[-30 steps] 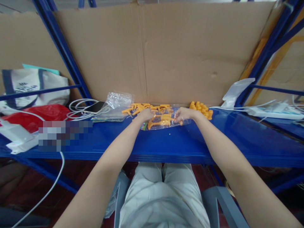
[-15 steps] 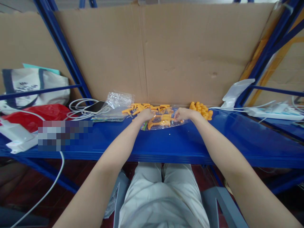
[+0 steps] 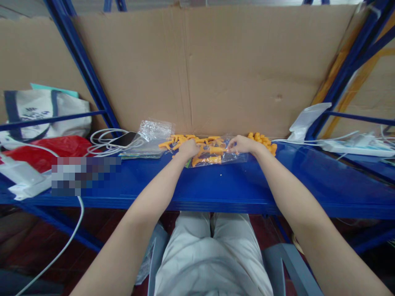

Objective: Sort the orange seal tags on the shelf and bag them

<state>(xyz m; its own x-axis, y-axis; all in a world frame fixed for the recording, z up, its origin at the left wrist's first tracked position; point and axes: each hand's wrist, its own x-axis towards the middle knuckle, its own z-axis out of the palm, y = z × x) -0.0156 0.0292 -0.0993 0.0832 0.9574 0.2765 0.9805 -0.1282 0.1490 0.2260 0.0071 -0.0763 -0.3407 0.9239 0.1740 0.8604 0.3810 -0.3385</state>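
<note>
A clear plastic bag (image 3: 236, 158) with orange plastic pieces (image 3: 215, 159) in it lies on the blue shelf, between my two hands. My left hand (image 3: 189, 149) is closed at the bag's left end; its fingertips are mostly hidden. At the right end, my right hand (image 3: 241, 144) has its fingers curled and pinched on the bag's edge. Behind my left hand is a pile of orange pistol-shaped pieces (image 3: 166, 144), some with small chains. Several knobbly orange pieces (image 3: 262, 142) are heaped just beyond my right hand.
Empty clear bags (image 3: 156, 130) and a phone (image 3: 125, 139) with coiled white cables lie to the left. Further left are a red plastic bag (image 3: 66, 150), a canvas tote (image 3: 69, 113) and a white power strip (image 3: 29, 187). A cardboard wall (image 3: 240, 74) closes off the back.
My right hand has lifted slightly and its fingers have shifted at the bag's edge. The bag's right end lies flatter and more spread out. My left hand has barely moved.
</note>
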